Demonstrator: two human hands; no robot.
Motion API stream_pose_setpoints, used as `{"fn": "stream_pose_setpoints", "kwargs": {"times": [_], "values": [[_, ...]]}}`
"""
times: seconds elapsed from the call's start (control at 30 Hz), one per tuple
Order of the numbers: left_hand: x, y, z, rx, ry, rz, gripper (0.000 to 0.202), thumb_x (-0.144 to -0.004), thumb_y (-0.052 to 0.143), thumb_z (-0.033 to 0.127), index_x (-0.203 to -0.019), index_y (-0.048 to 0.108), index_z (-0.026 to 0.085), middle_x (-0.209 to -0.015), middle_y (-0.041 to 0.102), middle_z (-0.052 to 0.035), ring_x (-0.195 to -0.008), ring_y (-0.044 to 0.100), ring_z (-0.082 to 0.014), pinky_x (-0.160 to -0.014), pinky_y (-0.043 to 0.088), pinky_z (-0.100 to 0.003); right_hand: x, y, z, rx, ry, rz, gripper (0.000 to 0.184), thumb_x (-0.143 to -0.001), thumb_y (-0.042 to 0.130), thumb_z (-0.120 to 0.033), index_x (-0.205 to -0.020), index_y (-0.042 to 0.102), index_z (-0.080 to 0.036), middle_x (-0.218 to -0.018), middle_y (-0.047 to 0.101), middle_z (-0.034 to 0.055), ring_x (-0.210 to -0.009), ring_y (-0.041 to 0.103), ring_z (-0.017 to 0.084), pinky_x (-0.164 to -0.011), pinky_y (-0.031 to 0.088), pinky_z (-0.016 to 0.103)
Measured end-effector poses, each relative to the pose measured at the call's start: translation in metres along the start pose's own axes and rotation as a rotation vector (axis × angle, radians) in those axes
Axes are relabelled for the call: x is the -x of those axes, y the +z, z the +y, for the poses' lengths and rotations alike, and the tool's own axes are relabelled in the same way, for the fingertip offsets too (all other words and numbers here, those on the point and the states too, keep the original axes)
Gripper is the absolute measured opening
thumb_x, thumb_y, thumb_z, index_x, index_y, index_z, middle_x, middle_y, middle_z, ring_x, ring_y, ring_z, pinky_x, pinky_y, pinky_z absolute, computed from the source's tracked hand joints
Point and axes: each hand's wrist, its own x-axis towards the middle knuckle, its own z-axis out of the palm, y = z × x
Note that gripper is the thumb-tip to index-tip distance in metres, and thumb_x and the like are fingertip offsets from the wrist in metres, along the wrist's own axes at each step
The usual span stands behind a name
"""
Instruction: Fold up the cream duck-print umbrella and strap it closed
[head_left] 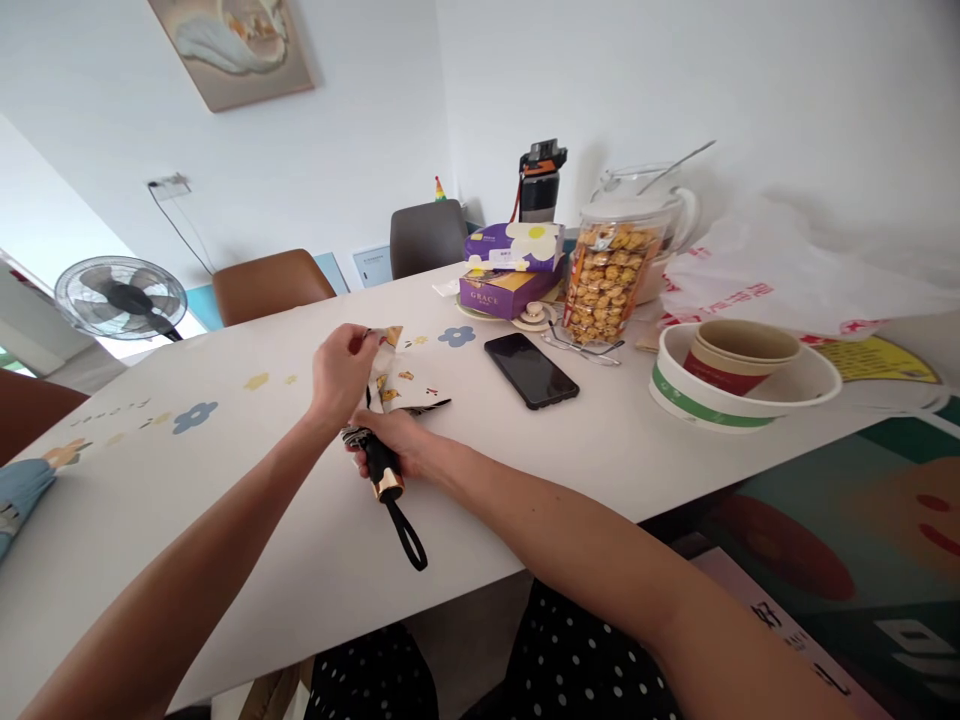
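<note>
Above the bench [150, 480], near its close edge, a partly folded umbrella [405, 392]: pale printed canopy with dark trim, black handle [381, 462] toward five o'clock, gold-toned band [388, 486] at its end, black wrist loop [409, 540] beyond. Left hand [345, 370] curled, fingertips pinched on the canopy at eleven o'clock; right hand [401, 440] wrapped around the gathered fabric by the handle. Part of the canopy hidden behind both.

At two o'clock, nearest, a phone [531, 370] lying flat, then eyeglasses [589, 347] and, behind these, a jar [606, 290] of round golden snacks, partly blocking a glass pitcher [684, 205]. At one o'clock, a tissue pack [514, 247] atop a purple box [499, 295], with a dark bottle [540, 190] behind. Toward three o'clock, a green-banded bowl [679, 400] with paper cups [739, 350] inside; past it, a crumpled plastic bag [795, 265]. Chairs [270, 285] at eleven and twelve o'clock, fan [124, 295] at ten.

Legible on the purple box: "GRACE". Red characters on the bag, too creased to read. On a pink package [780, 625] at four o'clock, "好".
</note>
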Motion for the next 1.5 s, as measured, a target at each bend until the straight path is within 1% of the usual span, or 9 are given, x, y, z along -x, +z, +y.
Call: {"fn": "stream_pose_setpoints", "kwargs": {"times": [0.17, 0.23, 0.37, 0.5, 0.6, 0.73, 0.97, 1.2, 1.5], "values": [[0.011, -0.05, -0.025, 0.234, -0.179, 0.154, 0.025, -0.067, 0.061, 0.038, -0.081, 0.053, 0.019, -0.073, 0.058, 0.0, -0.057, 0.054, -0.0123, -0.046, 0.048, -0.025, 0.001, 0.0, 0.0, 0.013, -0.003, 0.043, 0.015, -0.079, 0.06, -0.024, -0.078, 0.05, -0.012, -0.062, 0.055, 0.0033, -0.039, 0.048, 0.009, -0.035, 0.045, 0.024], [0.024, -0.064, -0.038, 0.228, -0.301, 0.112, 0.027, -0.063, 0.064, 0.035, -0.081, 0.052, 0.018, -0.072, 0.057, 0.0006, -0.054, 0.054, -0.0123, -0.045, 0.049, -0.027, 0.001, 0.0, 0.001, 0.011, -0.001, 0.039, 0.017, -0.078, 0.061, -0.025, -0.077, 0.05, -0.012, -0.062, 0.055, 0.0037, -0.04, 0.048, 0.009, -0.035, 0.045, 0.024], [0.052, -0.073, -0.063, 0.227, -0.562, -0.054, 0.032, -0.061, 0.066, 0.032, -0.086, 0.054, 0.016, -0.059, 0.055, 0.0015, -0.053, 0.054, -0.013, -0.049, 0.051, -0.028, 0.001, 0.0, 0.002, 0.029, -0.012, 0.037, 0.017, -0.077, 0.061, -0.025, -0.076, 0.05, -0.012, -0.062, 0.056, 0.0034, -0.04, 0.049, 0.01, -0.034, 0.045, 0.025], [0.059, -0.067, -0.082, 0.418, -0.676, -0.117, 0.026, -0.062, 0.067, 0.032, -0.081, 0.058, 0.015, -0.057, 0.054, 0.0009, -0.052, 0.052, -0.0111, -0.05, 0.048, -0.024, -0.001, -0.003, 0.003, 0.044, -0.01, 0.034, 0.018, -0.077, 0.061, -0.028, -0.076, 0.051, -0.012, -0.06, 0.055, 0.0021, -0.039, 0.049, 0.009, -0.034, 0.045, 0.024], [0.055, -0.068, -0.086, 0.539, -0.684, -0.115, 0.022, -0.06, 0.068, 0.029, -0.075, 0.059, 0.015, -0.056, 0.054, 0.0014, -0.053, 0.052, -0.0108, -0.051, 0.048, -0.023, -0.004, -0.005, 0.004, 0.06, -0.009, 0.019, 0.022, -0.076, 0.061, -0.033, -0.077, 0.053, -0.013, -0.061, 0.056, 0.0027, -0.038, 0.05, 0.01, -0.034, 0.045, 0.024], [0.055, -0.075, -0.085, 0.586, -0.65, -0.13, 0.019, -0.062, 0.068, 0.027, -0.074, 0.058, 0.016, -0.056, 0.052, 0.0023, -0.054, 0.051, -0.0107, -0.051, 0.047, -0.023, -0.002, -0.003, 0.003, 0.073, -0.011, 0.038, 0.019, -0.077, 0.06, -0.031, -0.077, 0.052, -0.013, -0.061, 0.056, 0.0027, -0.038, 0.049, 0.01, -0.033, 0.044, 0.024], [0.063, -0.081, -0.076, 0.539, -0.568, -0.149, 0.033, -0.067, 0.065, 0.03, -0.097, 0.058, 0.02, -0.055, 0.053, 0.0033, -0.051, 0.051, -0.0111, -0.052, 0.047, -0.025, 0.007, 0.003, -0.003, 0.036, 0.012, 0.058, 0.02, -0.078, 0.058, -0.032, -0.078, 0.048, -0.014, -0.062, 0.053, 0.0016, -0.039, 0.046, 0.008, -0.033, 0.042, 0.022], [0.065, -0.078, -0.076, 0.511, -0.572, -0.193, 0.028, -0.066, 0.065, 0.032, -0.089, 0.063, 0.016, -0.059, 0.055, 0.0007, -0.052, 0.052, -0.0114, -0.053, 0.049, -0.026, 0.008, 0.002, -0.003, -0.016, 0.03, 0.005, 0.018, -0.081, 0.05, -0.032, -0.076, 0.046, -0.015, -0.062, 0.051, 0.0012, -0.039, 0.046, 0.009, -0.032, 0.041, 0.022], [0.066, -0.077, -0.078, 0.435, -0.569, -0.179, 0.028, -0.065, 0.065, 0.033, -0.088, 0.065, 0.017, -0.06, 0.056, -0.001, -0.054, 0.053, -0.0124, -0.054, 0.051, -0.026, 0.004, -0.001, -0.004, -0.08, 0.03, -0.038, 0.04, -0.079, 0.05, -0.055, -0.072, 0.048, -0.016, -0.058, 0.048, 0.0, -0.037, 0.044, 0.009, -0.031, 0.039, 0.021]]}}
